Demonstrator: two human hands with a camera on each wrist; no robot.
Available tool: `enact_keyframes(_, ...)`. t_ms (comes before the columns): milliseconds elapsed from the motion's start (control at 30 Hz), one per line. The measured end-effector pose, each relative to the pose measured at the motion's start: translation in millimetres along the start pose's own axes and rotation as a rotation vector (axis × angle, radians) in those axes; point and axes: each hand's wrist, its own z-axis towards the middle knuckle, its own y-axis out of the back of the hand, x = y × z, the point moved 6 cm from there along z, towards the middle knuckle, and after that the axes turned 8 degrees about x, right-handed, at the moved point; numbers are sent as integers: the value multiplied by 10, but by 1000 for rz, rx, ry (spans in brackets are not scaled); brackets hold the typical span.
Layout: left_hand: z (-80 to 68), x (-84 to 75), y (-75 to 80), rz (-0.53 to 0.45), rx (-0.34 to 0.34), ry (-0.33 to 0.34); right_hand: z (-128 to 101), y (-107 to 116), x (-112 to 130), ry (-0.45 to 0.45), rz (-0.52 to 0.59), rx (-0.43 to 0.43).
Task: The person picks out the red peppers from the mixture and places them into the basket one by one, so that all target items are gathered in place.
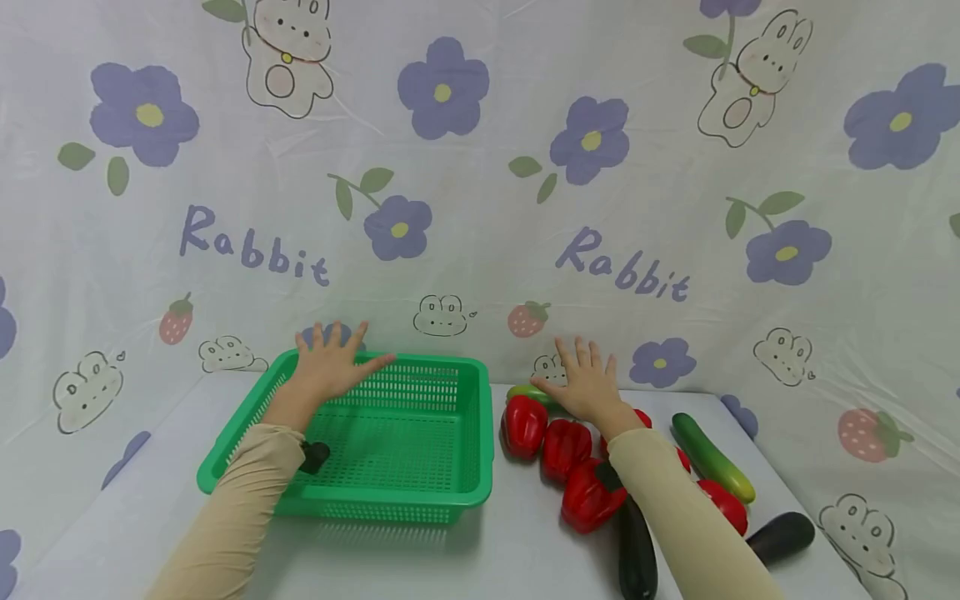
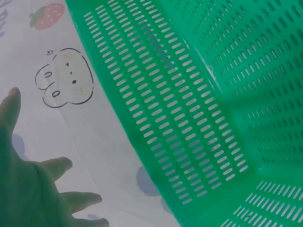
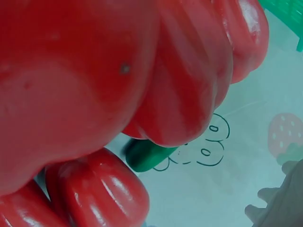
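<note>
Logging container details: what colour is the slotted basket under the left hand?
Green basket; clearest in the head view.

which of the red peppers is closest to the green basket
The red pepper at the far left of the pile, standing right beside the green slotted plastic basket. The other red peppers lie further right, toward the right hand and its sleeve.

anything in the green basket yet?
No. In the head view the green basket shows only its bare slotted floor; the red peppers and cucumber lie on the table beside it.
</note>
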Motion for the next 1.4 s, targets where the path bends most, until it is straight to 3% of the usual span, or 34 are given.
enact_keyframes(400, -76, 63, 72, -91, -16, -20, -92, 50, 14, 59, 83, -39)
enact_keyframes(633, -161, 107, 143, -179, -53, -97, -132, 61, -59, 54, 180, -60)
enact_keyframes(800, -235, 146, 184, -264, -43, -127, -175, 58, -124, 46, 292, -61)
enact_keyframes(1067, -319, 244, 216, -357, -39, -117, -241, 60, -194, 79, 503, -54)
enact_keyframes(1400, -424, 380, 269, -399, -80, -72, -328, 8, -295, 31, 609, -10)
